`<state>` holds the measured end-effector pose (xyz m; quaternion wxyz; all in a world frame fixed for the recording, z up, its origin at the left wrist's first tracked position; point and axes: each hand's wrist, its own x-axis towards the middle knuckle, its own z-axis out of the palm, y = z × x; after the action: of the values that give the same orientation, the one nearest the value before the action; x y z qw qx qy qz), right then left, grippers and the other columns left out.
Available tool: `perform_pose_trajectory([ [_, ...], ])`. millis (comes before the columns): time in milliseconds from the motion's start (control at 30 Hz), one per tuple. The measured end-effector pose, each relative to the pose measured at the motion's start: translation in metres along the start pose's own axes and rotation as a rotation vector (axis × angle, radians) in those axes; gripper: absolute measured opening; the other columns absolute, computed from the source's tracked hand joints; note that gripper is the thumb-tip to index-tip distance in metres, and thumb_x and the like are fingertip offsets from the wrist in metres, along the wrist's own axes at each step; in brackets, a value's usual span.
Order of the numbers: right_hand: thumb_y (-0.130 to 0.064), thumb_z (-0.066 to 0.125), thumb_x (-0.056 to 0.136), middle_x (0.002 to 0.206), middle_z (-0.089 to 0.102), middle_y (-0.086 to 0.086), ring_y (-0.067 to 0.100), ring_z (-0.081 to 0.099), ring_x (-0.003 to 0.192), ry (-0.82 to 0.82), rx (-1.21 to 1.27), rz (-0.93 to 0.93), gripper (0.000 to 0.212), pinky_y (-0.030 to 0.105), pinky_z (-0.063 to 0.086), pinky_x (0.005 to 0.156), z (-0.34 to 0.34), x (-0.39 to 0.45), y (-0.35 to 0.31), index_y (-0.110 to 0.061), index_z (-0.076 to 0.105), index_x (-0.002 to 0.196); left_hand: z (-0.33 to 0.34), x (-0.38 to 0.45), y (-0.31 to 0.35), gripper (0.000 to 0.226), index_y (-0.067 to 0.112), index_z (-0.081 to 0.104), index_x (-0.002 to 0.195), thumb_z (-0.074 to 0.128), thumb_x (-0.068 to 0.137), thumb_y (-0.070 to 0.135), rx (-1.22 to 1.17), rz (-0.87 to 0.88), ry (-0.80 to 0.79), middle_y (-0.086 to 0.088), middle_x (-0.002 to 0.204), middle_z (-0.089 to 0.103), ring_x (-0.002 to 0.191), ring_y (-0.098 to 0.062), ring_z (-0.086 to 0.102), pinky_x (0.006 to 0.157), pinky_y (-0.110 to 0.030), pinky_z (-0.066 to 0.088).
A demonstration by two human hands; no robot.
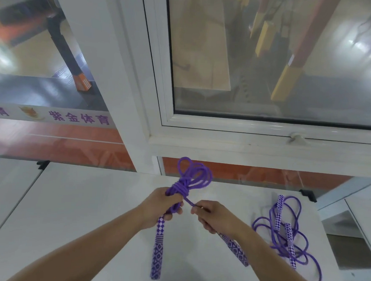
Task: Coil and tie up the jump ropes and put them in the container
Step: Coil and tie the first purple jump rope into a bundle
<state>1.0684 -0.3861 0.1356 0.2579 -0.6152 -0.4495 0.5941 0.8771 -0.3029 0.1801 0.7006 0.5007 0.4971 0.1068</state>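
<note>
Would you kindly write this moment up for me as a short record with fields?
setting: white table under a window
left hand: grips the coiled jump rope at its wrapped middle
right hand: pinches the rope's free end beside the coil, its handle trailing below the wrist
other handle: hangs below the left hand
second jump rope: lies loose and uncoiled on the table to the right
container: not in view

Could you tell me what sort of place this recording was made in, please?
Probably a sports hall or gym office: the window overlooks a wooden court floor, a banner carries Chinese sports lettering, and purple jump ropes lie on the white table.
</note>
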Motion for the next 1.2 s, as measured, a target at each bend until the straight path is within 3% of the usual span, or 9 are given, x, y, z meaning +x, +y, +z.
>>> perform_pose_trajectory([
  [133, -0.037, 0.052, 0.100, 0.070, 0.056, -0.003, 0.010, 0.048, 0.056, 0.060, -0.283, -0.001, 0.025, 0.022, 0.039, 0.053, 0.005, 0.000, -0.007, -0.017, 0.064, 0.092, 0.003, 0.013, -0.014, 0.018, 0.005, 0.058, 0.084, 0.060, 0.095, 0.019, 0.047, -0.043, 0.184, -0.009, 0.071, 0.061, 0.065, -0.021, 0.068, 0.046, -0.029, 0.038],
  [267, -0.041, 0.054, 0.098, 0.084, 0.062, -0.003, 0.017, 0.059, 0.078, 0.072, -0.634, -0.063, 0.024, 0.032, 0.047, 0.072, -0.004, -0.001, -0.009, -0.020, 0.064, 0.090, -0.001, 0.018, -0.025, 0.024, 0.010, 0.058, 0.077, 0.064, 0.089, 0.031, 0.366, -0.064, 0.182, -0.005, 0.064, 0.066, 0.055, -0.020, 0.059, 0.052, -0.028, 0.047],
  [367, -0.043, 0.056, 0.097, 0.084, 0.063, -0.003, 0.015, 0.057, 0.076, 0.055, -0.714, -0.039, 0.022, 0.031, 0.047, 0.071, -0.006, -0.002, -0.009, -0.025, 0.060, 0.086, -0.005, 0.019, -0.029, 0.027, 0.014, 0.056, 0.077, 0.064, 0.087, 0.037, 0.501, -0.081, 0.139, -0.003, 0.065, 0.063, 0.052, -0.018, 0.055, 0.054, -0.026, 0.046],
  [533, -0.039, 0.061, 0.095, 0.076, 0.058, -0.007, 0.007, 0.051, 0.066, 0.085, -0.533, -0.008, 0.020, 0.020, 0.040, 0.062, 0.002, -0.007, -0.011, -0.020, 0.063, 0.088, -0.006, 0.019, -0.039, 0.023, 0.014, 0.058, 0.079, 0.065, 0.085, 0.034, 0.606, -0.176, 0.023, -0.003, 0.069, 0.059, 0.054, -0.016, 0.053, 0.054, -0.023, 0.043],
  [633, -0.026, 0.064, 0.093, 0.067, 0.059, -0.001, 0.012, 0.052, 0.058, 0.080, -0.130, 0.050, 0.016, 0.026, 0.045, 0.061, 0.007, -0.012, -0.008, -0.010, 0.065, 0.091, -0.004, 0.020, -0.048, 0.012, 0.010, 0.060, 0.080, 0.066, 0.078, 0.020, 0.515, -0.188, 0.026, -0.005, 0.067, 0.059, 0.052, -0.016, 0.055, 0.056, -0.027, 0.043],
  [767, -0.010, 0.067, 0.093, 0.075, 0.060, 0.006, 0.018, 0.053, 0.066, 0.049, 0.399, 0.117, 0.016, 0.029, 0.047, 0.061, 0.009, -0.009, 0.001, -0.004, 0.068, 0.108, 0.001, 0.022, -0.057, 0.002, 0.008, 0.061, 0.081, 0.061, 0.081, 0.006, 0.314, -0.120, 0.139, -0.007, 0.069, 0.061, 0.054, -0.018, 0.054, 0.058, -0.028, 0.046],
  [1000, -0.015, 0.070, 0.093, 0.071, 0.060, 0.007, 0.016, 0.053, 0.060, 0.124, 0.372, 0.176, 0.014, 0.029, 0.046, 0.058, 0.010, -0.004, 0.002, -0.003, 0.068, 0.098, 0.004, 0.021, -0.060, 0.008, 0.009, 0.060, 0.077, 0.066, 0.082, 0.012, 0.241, -0.057, 0.170, -0.008, 0.067, 0.049, 0.059, -0.019, 0.042, 0.057, -0.029, 0.040],
  [1100, -0.018, 0.071, 0.092, 0.070, 0.056, 0.006, 0.014, 0.047, 0.054, 0.182, 0.326, 0.182, 0.016, 0.028, 0.040, 0.052, 0.015, -0.001, 0.002, -0.005, 0.061, 0.092, 0.008, 0.019, -0.061, 0.012, -0.001, 0.068, 0.088, 0.067, 0.085, 0.010, 0.116, -0.035, 0.124, -0.009, 0.069, 0.052, 0.060, -0.019, 0.045, 0.060, -0.029, 0.042],
  [1200, -0.027, 0.073, 0.090, 0.062, 0.049, 0.004, 0.014, 0.038, 0.049, 0.211, 0.292, 0.153, 0.024, 0.027, 0.035, 0.047, 0.024, -0.001, -0.001, -0.007, 0.058, 0.089, 0.015, 0.017, -0.061, 0.012, 0.005, 0.074, 0.098, 0.068, 0.088, 0.010, 0.027, 0.002, 0.116, -0.008, 0.073, 0.062, 0.063, -0.019, 0.049, 0.061, -0.027, 0.047],
])
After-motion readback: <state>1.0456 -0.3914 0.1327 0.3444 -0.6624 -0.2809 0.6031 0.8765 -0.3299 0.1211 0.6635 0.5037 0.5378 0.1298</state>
